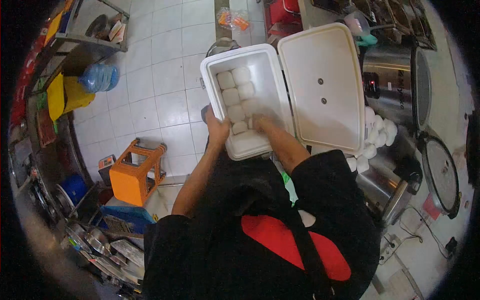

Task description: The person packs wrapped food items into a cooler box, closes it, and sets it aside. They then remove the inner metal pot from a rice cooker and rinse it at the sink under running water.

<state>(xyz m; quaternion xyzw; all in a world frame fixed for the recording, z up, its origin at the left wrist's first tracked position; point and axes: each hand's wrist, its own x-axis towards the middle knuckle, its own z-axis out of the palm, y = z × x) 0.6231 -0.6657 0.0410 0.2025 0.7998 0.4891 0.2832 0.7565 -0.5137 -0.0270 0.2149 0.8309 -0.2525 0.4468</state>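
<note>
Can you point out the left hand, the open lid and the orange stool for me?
Left hand point(218, 132): head view, on the back of the hand.
Open lid point(334, 117): head view, on its flat face.
Orange stool point(129, 183): head view, on its broad solid panel.

White box point(240, 53): rectangular, open; lid point(322, 122) laid back along one long side, inner face up. White rounded pieces point(230, 96): smooth, close-set in two rows inside box, along long wall opposite lid.
</note>
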